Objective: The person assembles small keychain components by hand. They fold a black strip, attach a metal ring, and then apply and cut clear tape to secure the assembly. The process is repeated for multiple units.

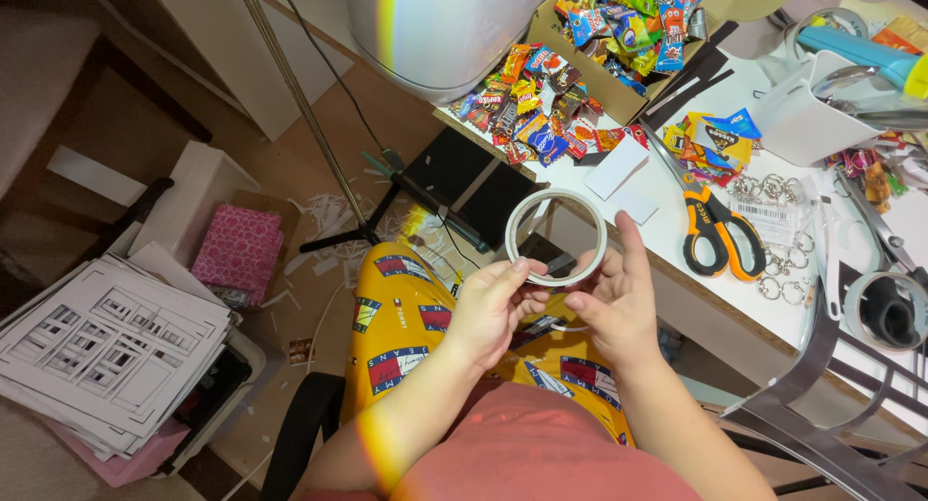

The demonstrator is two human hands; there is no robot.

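Observation:
A thin white ring of tape (556,200) is held upright in front of me, over my lap and just off the desk's edge. My left hand (491,308) pinches its lower rim between thumb and fingers. My right hand (611,303) grips the ring from the right side, with the thumb raised along its outer edge and the fingers curled under it. Below the hands are my yellow patterned trousers (406,313).
Orange-handled scissors (710,226) lie on the white desk (667,235) beside small white cards (616,169), key rings (778,269), and wrapped candies (541,105) spilling from a cardboard box (633,23). A stack of printed sheets (106,351) and a pink box (239,250) sit left.

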